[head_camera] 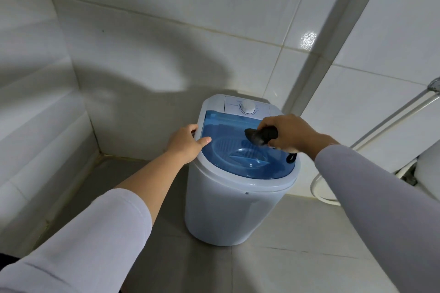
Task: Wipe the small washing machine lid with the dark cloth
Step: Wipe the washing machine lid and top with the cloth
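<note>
A small white washing machine (228, 207) stands on the floor in a tiled corner, topped by a see-through blue lid (228, 147). My left hand (185, 145) grips the machine's left rim, thumb lying on the lid's edge. My right hand (288, 132) is closed around a bunched dark cloth (259, 137), whose free end hangs just over the right part of the lid. Whether the cloth touches the lid is unclear. A white dial (247, 107) sits on the control panel behind the lid.
White tiled walls close in at the left and back. A white pipe (390, 116) runs diagonally along the right wall, above a white fixture (428, 169) at the right edge. Grey floor tiles (273, 269) lie in front of the machine.
</note>
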A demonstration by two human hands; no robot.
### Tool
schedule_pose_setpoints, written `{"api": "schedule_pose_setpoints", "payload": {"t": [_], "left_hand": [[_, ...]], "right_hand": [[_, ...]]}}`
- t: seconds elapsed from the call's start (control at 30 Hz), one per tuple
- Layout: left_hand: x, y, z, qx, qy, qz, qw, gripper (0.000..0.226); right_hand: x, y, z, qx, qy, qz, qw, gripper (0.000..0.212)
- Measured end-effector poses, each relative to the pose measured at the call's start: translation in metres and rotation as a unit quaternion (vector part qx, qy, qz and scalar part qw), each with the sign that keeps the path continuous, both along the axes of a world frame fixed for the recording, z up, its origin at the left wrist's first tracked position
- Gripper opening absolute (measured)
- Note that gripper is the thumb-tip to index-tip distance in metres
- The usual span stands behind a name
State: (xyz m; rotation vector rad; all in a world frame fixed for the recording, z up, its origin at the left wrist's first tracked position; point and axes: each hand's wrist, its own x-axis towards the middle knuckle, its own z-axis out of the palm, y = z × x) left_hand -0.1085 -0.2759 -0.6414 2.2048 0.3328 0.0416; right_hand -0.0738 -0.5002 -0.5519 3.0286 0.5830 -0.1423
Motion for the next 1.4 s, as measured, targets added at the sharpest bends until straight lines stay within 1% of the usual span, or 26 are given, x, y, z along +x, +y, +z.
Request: {"api": "schedule_pose_setpoints", "payload": {"t": [0.1, 0.23, 0.3, 0.4, 0.47, 0.53, 0.67, 0.77, 0.83, 0.93, 1.0, 1.17, 1.33, 1.4], "left_hand": [[0.002, 0.002, -0.004, 0.004, 0.003, -0.004, 1.0, 0.062], [0.005, 0.004, -0.007, -0.013, 0.0, -0.004, 1.0, 0.062], [0.005, 0.005, -0.009, -0.014, 0.001, -0.001, 1.0, 0.062], [0.005, 0.006, -0.011, -0.019, 0.0, -0.004, 1.0, 0.063], [0.006, 0.006, -0.011, -0.02, -0.001, -0.005, 1.0, 0.063], [0.006, 0.007, -0.012, -0.022, -0.001, -0.006, 1.0, 0.063], [0.007, 0.008, -0.014, -0.02, 0.0, -0.005, 1.0, 0.063], [0.007, 0.008, -0.014, -0.02, -0.001, -0.006, 1.0, 0.062], [0.007, 0.008, -0.014, -0.018, -0.001, -0.007, 1.0, 0.063], [0.007, 0.01, -0.016, -0.028, 0.0, -0.007, 1.0, 0.063], [0.007, 0.01, -0.016, -0.034, -0.003, -0.007, 0.999, 0.064], [0.007, 0.01, -0.016, -0.031, -0.005, -0.01, 0.999, 0.064], [0.008, 0.009, -0.016, -0.026, -0.006, -0.009, 1.0, 0.064], [0.007, 0.009, -0.015, -0.025, -0.005, -0.006, 1.0, 0.064]], "right_hand": [[-0.002, 0.007, 0.025, -0.141, 0.011, 0.067, 0.988, 0.043], [-0.009, 0.023, 0.033, -0.289, 0.012, 0.156, 0.945, 0.047], [-0.01, 0.033, 0.027, -0.342, -0.013, 0.195, 0.919, 0.044], [-0.011, 0.045, 0.012, -0.382, -0.052, 0.23, 0.893, 0.037], [-0.011, 0.051, 0.002, -0.389, -0.075, 0.238, 0.887, 0.031], [-0.011, 0.054, -0.003, -0.383, -0.077, 0.237, 0.889, 0.03], [-0.007, 0.05, -0.001, -0.339, -0.033, 0.222, 0.914, 0.037], [-0.003, 0.043, 0.001, -0.287, 0.009, 0.16, 0.944, 0.05], [-0.002, 0.038, 0.0, -0.267, 0.029, 0.116, 0.956, 0.056], [-0.001, 0.032, -0.001, -0.239, 0.043, 0.067, 0.968, 0.056], [-0.002, 0.031, -0.002, -0.237, 0.02, 0.061, 0.969, 0.05], [-0.012, 0.039, -0.008, -0.259, -0.074, 0.056, 0.961, 0.04], [-0.017, 0.049, -0.013, -0.265, -0.092, 0.004, 0.96, 0.028], [-0.017, 0.053, -0.017, -0.276, -0.093, -0.008, 0.957, 0.027]]}}
